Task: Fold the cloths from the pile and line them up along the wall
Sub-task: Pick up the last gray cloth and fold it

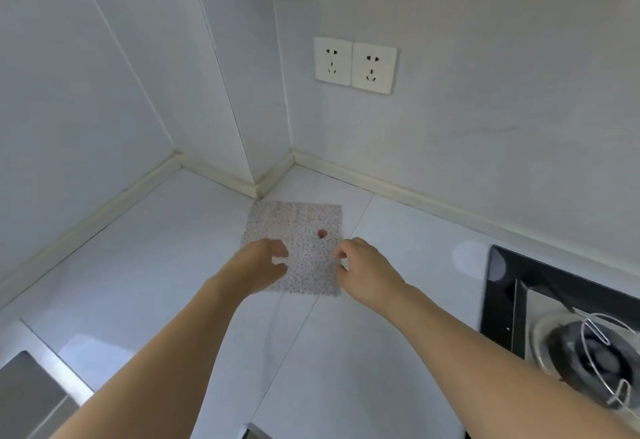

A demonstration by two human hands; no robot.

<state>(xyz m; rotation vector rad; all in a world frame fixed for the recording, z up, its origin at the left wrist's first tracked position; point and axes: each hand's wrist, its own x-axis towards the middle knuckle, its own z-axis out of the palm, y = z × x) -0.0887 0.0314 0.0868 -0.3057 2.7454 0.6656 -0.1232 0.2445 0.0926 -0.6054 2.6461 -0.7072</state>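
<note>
The white desk (145, 265) runs into a corner under pale walls (485, 57), one of them carrying a pair of sockets (355, 65). At the right edge a black stove (519, 286) with a wire pan support is cut off by the frame, and a steel sink edge (31, 386) is cut off at lower left.

One speckled cloth (304, 227) lies flat on the desk as a small square, its far corner just beside the jutting wall corner. It looks already folded, though the layers are too blurred to count, and a small red spot on it cannot be identified.

The left hand (259, 265) hovers over the cloth's near left part, fingers loosely curled, holding nothing. The right hand (360, 269) sits at the near right edge with fingertips bent toward the cloth; whether this grip pinches it is unclear.

No pile is in view, so how many cloths remain cannot be judged; only this first one seems placed.
</note>
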